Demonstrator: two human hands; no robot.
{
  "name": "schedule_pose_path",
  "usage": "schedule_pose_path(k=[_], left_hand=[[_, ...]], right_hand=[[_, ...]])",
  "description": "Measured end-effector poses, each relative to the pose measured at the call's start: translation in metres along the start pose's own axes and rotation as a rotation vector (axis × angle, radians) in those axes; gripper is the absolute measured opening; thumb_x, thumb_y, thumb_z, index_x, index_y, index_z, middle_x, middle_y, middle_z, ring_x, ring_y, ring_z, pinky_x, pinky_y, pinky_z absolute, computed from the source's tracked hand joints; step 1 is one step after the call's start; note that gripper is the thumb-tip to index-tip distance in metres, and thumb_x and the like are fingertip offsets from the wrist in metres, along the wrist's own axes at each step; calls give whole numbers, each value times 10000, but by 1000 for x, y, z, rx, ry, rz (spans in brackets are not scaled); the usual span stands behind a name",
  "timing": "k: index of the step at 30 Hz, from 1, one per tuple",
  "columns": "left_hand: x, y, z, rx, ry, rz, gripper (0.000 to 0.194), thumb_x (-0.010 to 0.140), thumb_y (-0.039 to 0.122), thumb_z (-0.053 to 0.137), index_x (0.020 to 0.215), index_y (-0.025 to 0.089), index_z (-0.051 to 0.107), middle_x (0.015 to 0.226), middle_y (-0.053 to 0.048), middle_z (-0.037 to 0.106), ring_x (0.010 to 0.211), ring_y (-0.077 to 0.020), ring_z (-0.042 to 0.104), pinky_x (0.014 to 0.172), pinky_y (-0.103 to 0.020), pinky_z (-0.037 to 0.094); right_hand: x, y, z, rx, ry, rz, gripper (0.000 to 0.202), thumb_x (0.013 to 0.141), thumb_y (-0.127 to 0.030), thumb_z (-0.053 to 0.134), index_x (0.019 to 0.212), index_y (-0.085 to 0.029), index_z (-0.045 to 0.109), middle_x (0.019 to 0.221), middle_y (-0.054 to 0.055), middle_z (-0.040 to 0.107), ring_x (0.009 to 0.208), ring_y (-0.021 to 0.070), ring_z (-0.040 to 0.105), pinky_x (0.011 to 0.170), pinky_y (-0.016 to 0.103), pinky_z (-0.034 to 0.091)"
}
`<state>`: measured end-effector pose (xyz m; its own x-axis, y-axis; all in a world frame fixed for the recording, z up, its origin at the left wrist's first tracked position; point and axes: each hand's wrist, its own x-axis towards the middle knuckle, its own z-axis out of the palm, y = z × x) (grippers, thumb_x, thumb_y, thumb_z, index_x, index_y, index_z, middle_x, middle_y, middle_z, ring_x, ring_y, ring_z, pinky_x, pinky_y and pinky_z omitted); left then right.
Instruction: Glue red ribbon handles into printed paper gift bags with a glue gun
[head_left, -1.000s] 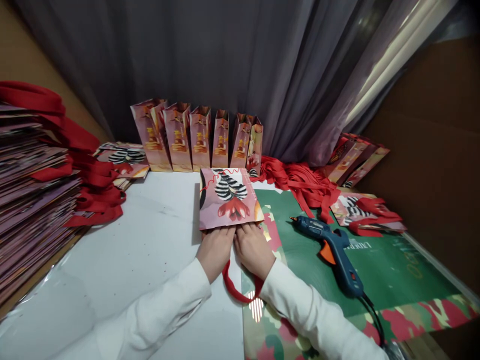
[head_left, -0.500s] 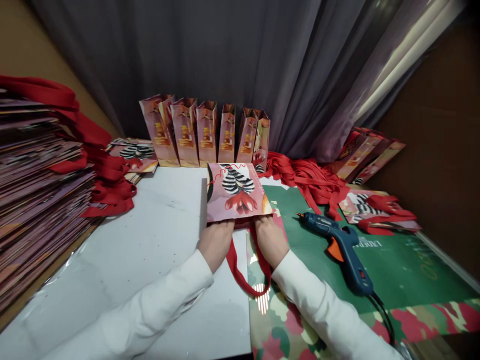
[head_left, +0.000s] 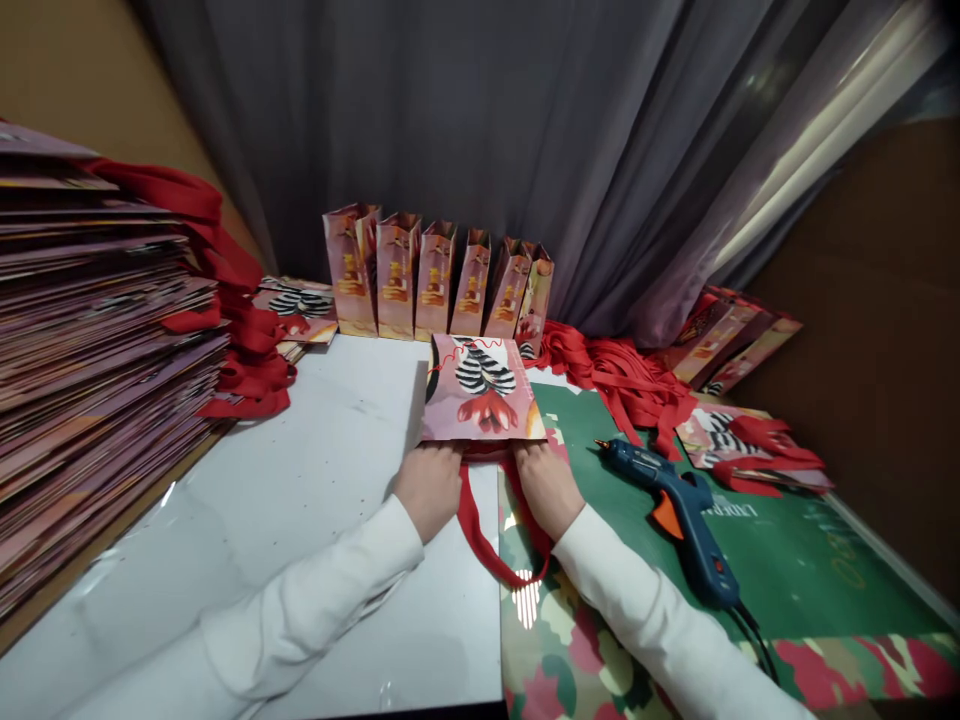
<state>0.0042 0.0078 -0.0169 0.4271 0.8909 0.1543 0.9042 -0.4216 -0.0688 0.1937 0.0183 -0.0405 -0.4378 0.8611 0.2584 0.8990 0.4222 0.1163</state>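
Observation:
A pink paper bag [head_left: 486, 392] with a black-and-white striped print and a red flower lies with its open end toward me. My left hand [head_left: 429, 488] is at the left of that opening, its fingertips hidden inside or under the edge. At the right of the opening is my right hand [head_left: 546, 485], its fingertips also hidden by the bag. Both hands look closed at the bag's edge. A red ribbon handle [head_left: 480, 545] hangs in a loop from the opening, between my wrists.
Several upright bags [head_left: 397, 275] stand behind. Tall flat stacks [head_left: 90, 380] with red ribbons rise at left. A blue glue gun [head_left: 686, 510] rests on the green sheet [head_left: 780, 560] at right, near piled red ribbons [head_left: 615, 375] and more bags [head_left: 720, 335].
The camera view has turned slightly, so the surroundings appear shifted. Both hands stay at the bag's opening, and the bag looks slightly more foreshortened.

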Motion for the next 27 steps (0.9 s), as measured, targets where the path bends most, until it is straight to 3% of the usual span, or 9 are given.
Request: schedule_pose_path(k=[4,7,11,14,17,22,24,27], left_hand=[[-1,-10,-1,18,51,28,464,832,124,513,1284,37,567,1284,-201,596,1218,-312,537,1040,-430,411],[0,-15,-2,51,88,50,474,860,60,476,1330,62,536,1311,-183,585,1245,-284,519,1064,-417,388],[4,-15,0,103,219,149,415,903,94,499,1312,134,558,1261,-153,624,1162,-275,581,973,-417,454],[6,-15,3,93,313,226,349,908,107,509,1247,118,591,1147,-131,684,991,-252,654,827,-375,514],[5,-20,4,62,381,259,299,920,84,456,1171,101,617,1014,-122,718,797,-214,676,678,-335,521],[6,-30,-5,82,544,336,320,916,32,371,1061,105,647,870,-92,722,656,-183,652,570,-305,493],[6,-31,-13,103,607,349,332,906,16,367,1040,112,655,811,-67,717,622,-169,641,552,-295,483],[4,-32,-27,120,631,346,314,911,38,377,970,123,673,732,-44,704,576,-168,627,503,-299,463]], right_hand=[[2,-9,-13,-57,71,-4,426,875,-39,474,1293,-72,551,1207,223,621,1092,301,551,964,455,465],[7,-14,-18,-106,137,18,378,896,-100,496,1266,-87,578,1166,209,631,1010,294,552,877,431,477],[12,-17,-18,-78,205,-119,299,925,-132,482,1183,-136,634,1194,161,645,1062,281,543,916,424,445],[13,-15,-17,-40,293,-201,326,947,-141,457,1235,-121,608,1229,141,649,1112,267,542,986,410,414],[11,-11,-18,-26,386,-222,326,962,-138,426,1225,-104,616,1194,138,676,1092,252,572,936,368,442],[10,-7,-26,-14,480,-190,297,958,-112,420,1122,-136,667,875,92,729,799,170,635,733,291,454],[10,-7,-31,-32,517,-176,286,951,-114,424,1094,-141,670,763,56,704,647,141,591,620,288,410],[9,-7,-39,-49,548,-177,273,950,-112,415,1045,-136,670,684,31,665,575,136,543,560,306,356]])
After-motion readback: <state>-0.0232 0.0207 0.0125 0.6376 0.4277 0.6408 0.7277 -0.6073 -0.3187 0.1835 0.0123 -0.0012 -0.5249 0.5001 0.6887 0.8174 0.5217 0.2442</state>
